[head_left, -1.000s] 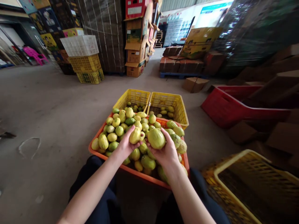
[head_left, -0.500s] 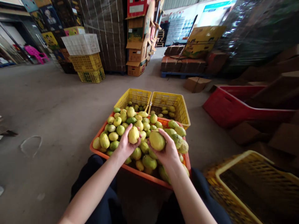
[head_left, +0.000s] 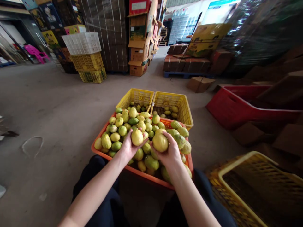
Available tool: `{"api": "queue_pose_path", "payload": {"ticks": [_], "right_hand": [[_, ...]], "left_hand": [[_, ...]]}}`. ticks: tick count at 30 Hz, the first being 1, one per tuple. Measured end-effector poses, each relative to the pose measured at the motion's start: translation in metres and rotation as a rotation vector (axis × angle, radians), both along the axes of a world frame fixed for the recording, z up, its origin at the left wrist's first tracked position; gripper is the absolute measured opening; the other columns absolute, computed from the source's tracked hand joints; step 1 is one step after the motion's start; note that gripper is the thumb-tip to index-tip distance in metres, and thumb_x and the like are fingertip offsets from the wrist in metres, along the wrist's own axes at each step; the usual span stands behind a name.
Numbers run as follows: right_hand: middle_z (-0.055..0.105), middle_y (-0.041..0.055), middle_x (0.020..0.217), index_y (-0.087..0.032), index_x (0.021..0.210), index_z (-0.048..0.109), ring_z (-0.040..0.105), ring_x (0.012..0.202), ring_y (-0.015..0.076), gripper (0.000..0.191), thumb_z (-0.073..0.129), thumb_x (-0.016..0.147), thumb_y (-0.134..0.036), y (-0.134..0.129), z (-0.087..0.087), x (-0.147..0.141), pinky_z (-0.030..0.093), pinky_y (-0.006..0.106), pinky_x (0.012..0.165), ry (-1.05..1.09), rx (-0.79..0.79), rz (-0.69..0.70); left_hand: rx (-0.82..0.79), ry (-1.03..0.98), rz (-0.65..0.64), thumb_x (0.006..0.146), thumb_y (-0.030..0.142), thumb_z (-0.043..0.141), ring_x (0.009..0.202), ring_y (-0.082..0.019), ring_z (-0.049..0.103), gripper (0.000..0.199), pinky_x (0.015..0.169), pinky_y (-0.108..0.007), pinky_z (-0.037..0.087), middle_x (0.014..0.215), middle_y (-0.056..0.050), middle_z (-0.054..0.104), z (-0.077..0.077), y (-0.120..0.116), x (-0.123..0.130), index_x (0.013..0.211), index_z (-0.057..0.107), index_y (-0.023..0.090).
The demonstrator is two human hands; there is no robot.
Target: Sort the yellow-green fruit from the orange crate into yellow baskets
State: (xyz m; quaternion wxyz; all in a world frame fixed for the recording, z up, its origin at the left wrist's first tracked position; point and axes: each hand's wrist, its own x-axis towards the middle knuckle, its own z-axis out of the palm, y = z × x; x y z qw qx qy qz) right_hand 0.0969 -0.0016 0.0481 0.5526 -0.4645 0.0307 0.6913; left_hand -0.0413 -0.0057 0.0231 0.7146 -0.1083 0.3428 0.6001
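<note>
Left hand cups a yellow fruit, fingers curled under and around it, thumb at its left side. Right hand holds a larger yellow fruit, fingers wrapped over its right side and top, palm beneath. The two fruits sit near each other, not touching, both held just above the heap in the orange crate. Fruit type unclear, guava-like, yellow to green skins.

Orange crate is piled full of the same yellow-green fruit, sitting on the floor right in front of the person's knees; dark trousers show on both sides of the forearms.

Behind the orange crate, touching its far edge, two yellow mesh baskets side by side: left yellow basket and right yellow basket, each with a few fruits at the bottom.

At lower right, another yellow crate, near the right knee. Further right, a red crate tilted on cardboard boxes.

Concrete floor all round. Far left back, a stack of a white basket on two yellow ones. Stacked cardboard cartons in the middle back.
</note>
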Motion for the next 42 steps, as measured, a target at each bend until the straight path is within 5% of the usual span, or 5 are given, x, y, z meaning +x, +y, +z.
{"api": "queue_pose_path", "payload": {"ticks": [7,12,29,35,42], "right_hand": [[0.071,0.0053,0.068,-0.024,0.092,0.065,0.066,0.057,0.0195,0.012,0.054,0.087,-0.028,0.001,-0.007,0.003,0.056,0.024,0.044,0.134,-0.092,0.09],[0.072,0.0043,0.073,-0.027,0.097,0.064,0.069,0.063,0.0212,0.015,0.059,0.083,-0.025,0.006,-0.02,0.004,0.06,0.027,0.047,0.094,-0.037,0.156],[0.071,0.0045,0.079,-0.021,0.102,0.063,0.073,0.072,0.0201,0.012,0.057,0.101,-0.031,0.002,-0.006,0.004,0.061,0.022,0.049,0.158,-0.033,0.101],[0.073,-0.0018,0.091,-0.024,0.094,0.063,0.073,0.078,0.0171,0.015,0.074,0.085,-0.02,0.004,-0.019,0.0,0.07,0.032,0.065,-0.046,0.214,0.018],[0.076,0.0005,0.097,-0.024,0.095,0.069,0.073,0.087,0.02,0.05,0.097,0.055,-0.017,-0.009,-0.026,-0.001,0.068,0.028,0.066,-0.45,0.437,0.098]], "left_hand": [[-0.002,0.009,-0.04,0.103,0.024,0.06,0.074,-0.017,0.074,0.016,0.064,-0.026,0.068,0.092,-0.007,0.07,0.0,-0.001,0.002,0.116,0.064,0.015],[-0.106,-0.069,-0.055,0.108,0.036,0.049,0.071,-0.017,0.071,0.035,0.051,-0.022,0.063,0.098,-0.012,0.068,-0.002,0.001,0.0,0.133,0.061,0.014],[-0.046,0.031,-0.052,0.11,0.036,0.046,0.061,-0.014,0.067,0.033,0.052,-0.016,0.061,0.082,-0.008,0.067,-0.001,0.003,0.005,0.123,0.062,0.01],[0.163,0.3,-0.001,0.104,0.02,0.059,0.073,-0.013,0.073,0.01,0.065,-0.02,0.064,0.098,-0.005,0.072,-0.009,0.002,0.011,0.115,0.06,0.02],[0.469,0.741,0.058,0.072,0.001,0.088,0.108,-0.016,0.07,0.044,0.095,-0.02,0.057,0.106,-0.001,0.073,-0.012,-0.006,0.014,0.105,0.069,0.024]]}}
